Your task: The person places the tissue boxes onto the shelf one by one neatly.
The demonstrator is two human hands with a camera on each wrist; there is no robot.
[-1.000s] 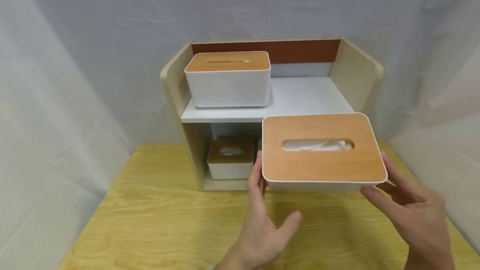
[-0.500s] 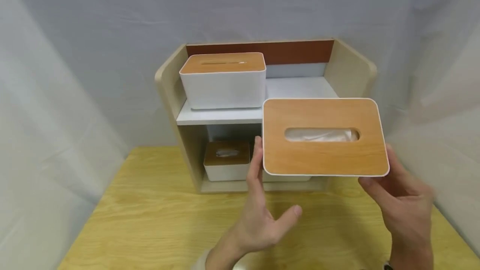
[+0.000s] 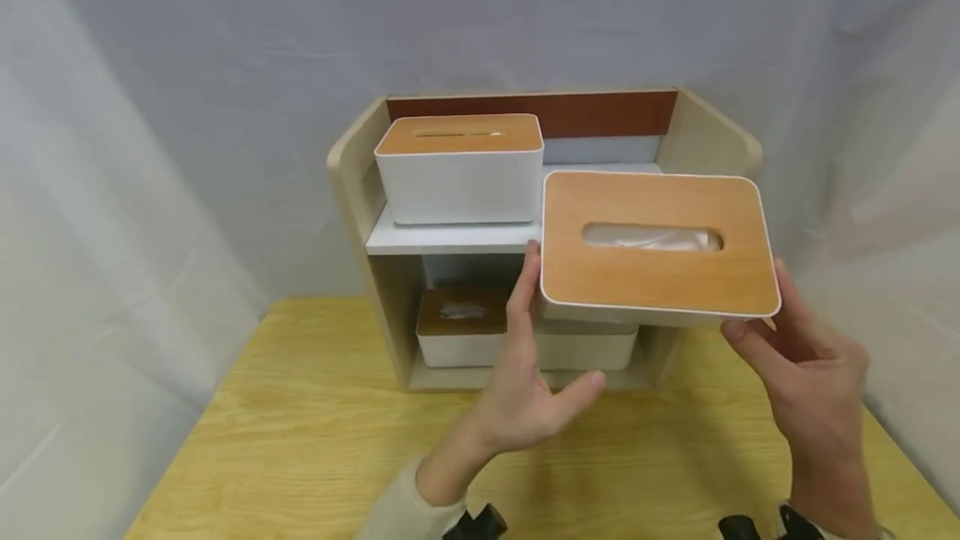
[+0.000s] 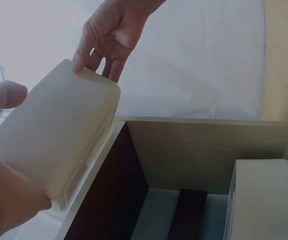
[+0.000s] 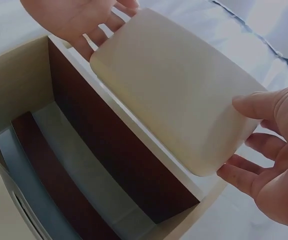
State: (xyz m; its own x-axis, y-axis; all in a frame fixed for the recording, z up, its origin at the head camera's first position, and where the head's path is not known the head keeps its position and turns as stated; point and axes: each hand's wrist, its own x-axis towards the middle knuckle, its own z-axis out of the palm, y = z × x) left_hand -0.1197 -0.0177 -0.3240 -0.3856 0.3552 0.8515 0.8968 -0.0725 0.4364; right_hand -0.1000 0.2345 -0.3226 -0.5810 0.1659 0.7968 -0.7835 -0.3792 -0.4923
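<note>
Raised in front of the shelf unit's right half is a white tissue box (image 3: 660,282) with a wooden lid, white tissue showing in its slot. Its lid tilts toward me. My left hand (image 3: 525,394) has its fingers straight against the box's left end, thumb held away from it. At the other end, my right hand (image 3: 813,382) grips the lower right corner. The right wrist view shows that thumb (image 5: 254,105) on the white side of the box (image 5: 179,90) and the fingers around its end.
A two-level shelf unit (image 3: 348,190) stands on the wooden table (image 3: 300,448). Another large tissue box (image 3: 461,186) sits at the upper level's left. Below are a small tissue box (image 3: 461,348) and a wider white box (image 3: 588,348), partly hidden. White cloth (image 3: 187,148) surrounds the table.
Both hands have lifted the tissue box higher, from before the lower compartment to before the upper shelf. More of the lower right box shows beneath it.
</note>
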